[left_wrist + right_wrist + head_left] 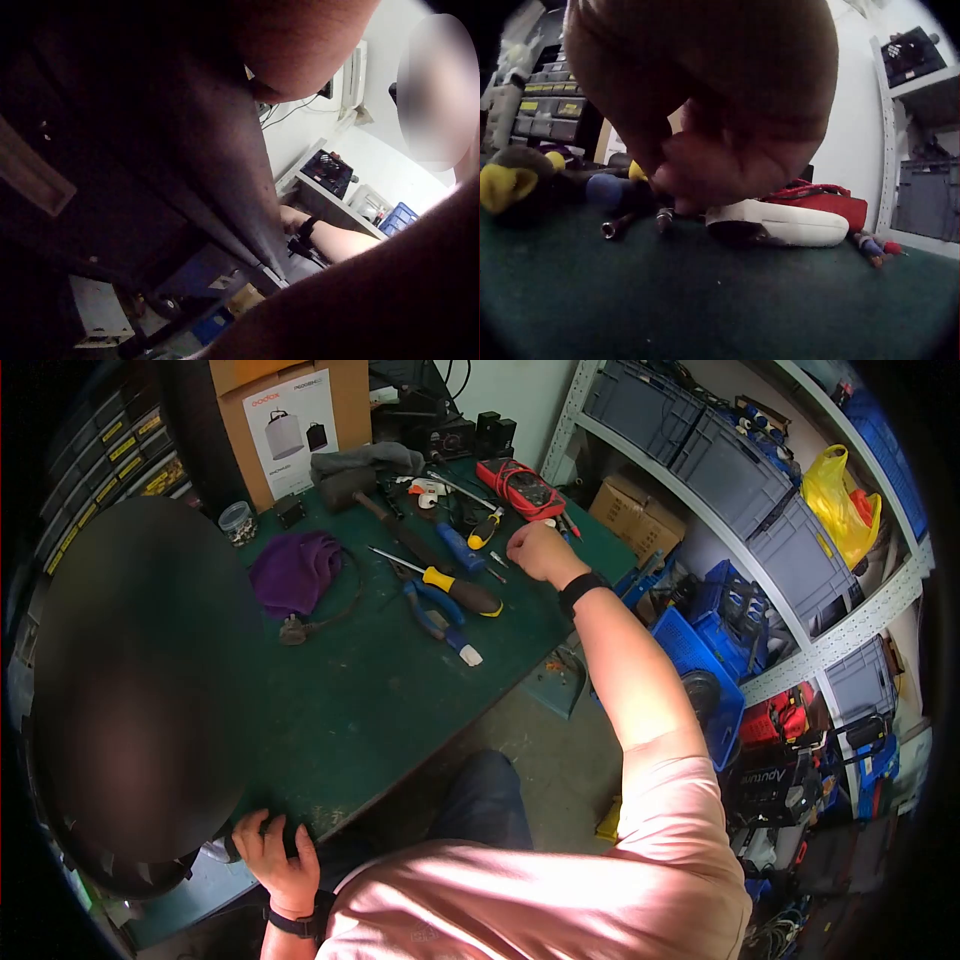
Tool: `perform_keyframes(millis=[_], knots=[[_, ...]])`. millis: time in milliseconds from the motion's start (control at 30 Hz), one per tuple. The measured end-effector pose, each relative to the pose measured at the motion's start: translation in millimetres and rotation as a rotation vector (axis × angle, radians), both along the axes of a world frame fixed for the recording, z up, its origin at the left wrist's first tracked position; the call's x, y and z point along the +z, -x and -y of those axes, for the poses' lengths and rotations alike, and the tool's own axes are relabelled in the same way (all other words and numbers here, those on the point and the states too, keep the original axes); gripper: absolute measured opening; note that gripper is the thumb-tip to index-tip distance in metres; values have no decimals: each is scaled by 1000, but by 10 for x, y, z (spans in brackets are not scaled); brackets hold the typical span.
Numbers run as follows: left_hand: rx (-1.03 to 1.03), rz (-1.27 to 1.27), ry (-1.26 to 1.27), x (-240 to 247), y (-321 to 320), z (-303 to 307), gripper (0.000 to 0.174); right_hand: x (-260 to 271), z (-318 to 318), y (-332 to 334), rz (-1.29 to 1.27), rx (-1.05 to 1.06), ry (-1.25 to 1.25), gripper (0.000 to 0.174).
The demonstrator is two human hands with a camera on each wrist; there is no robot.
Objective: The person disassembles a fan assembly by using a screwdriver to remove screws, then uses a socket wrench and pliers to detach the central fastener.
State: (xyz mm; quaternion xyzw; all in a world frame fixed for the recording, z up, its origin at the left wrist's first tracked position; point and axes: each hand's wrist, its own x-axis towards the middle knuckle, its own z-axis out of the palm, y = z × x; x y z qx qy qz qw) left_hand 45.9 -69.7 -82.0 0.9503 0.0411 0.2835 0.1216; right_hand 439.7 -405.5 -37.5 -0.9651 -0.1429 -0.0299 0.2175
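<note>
My right hand [545,555] is over the far right part of the green table [340,710], its fingers curled in. In the right wrist view, the curled fingers [705,169] are just above a small metal piece [664,218] and beside a white rounded object [784,223]; nothing shows in their grasp. Left of this hand lie a blue-handled screwdriver [459,547], a yellow-and-black screwdriver [463,591] and blue pliers [438,616]. My left hand [283,865] rests at the table's near left edge with its fingers spread, holding nothing visible.
A red meter [522,490], a mallet [350,488], a purple cloth [297,572] and a plug [293,630] are on the table. A cardboard box [290,435] stands at the back. Shelves with grey bins [725,465] line the right side. A blurred patch covers the left.
</note>
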Motion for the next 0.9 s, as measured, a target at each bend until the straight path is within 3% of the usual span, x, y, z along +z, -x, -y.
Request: perform_keyframes(millis=[100,267,367,467,500,533,633,767,900], knots=[[7,-3,2,-11,1,2,23,-28,-103,79,112,52,145,14],[13,10,-4,-49,11,-30,24,-97,-284,138,157,-85,331,18],[18,52,-36,7,15,-4,25,-71,-276,239,189,-48,318,19],[-37,98,102,87,38,-61,25,78,-270,240,164,-124,296,20],[-80,126,144,89,59,-109,25,139,-267,267,315,-91,245,17],[-33,137,141,110,113,-145,25,181,-272,303,239,-29,-8,15],[-149,181,211,198,192,-155,24,616,-597,828,-47,160,-629,10],[-198,452,66,713,469,-145,23,851,-1364,1780,-32,452,-781,12],[23,664,-113,1074,805,-383,18,822,-2281,2446,71,725,-830,9]])
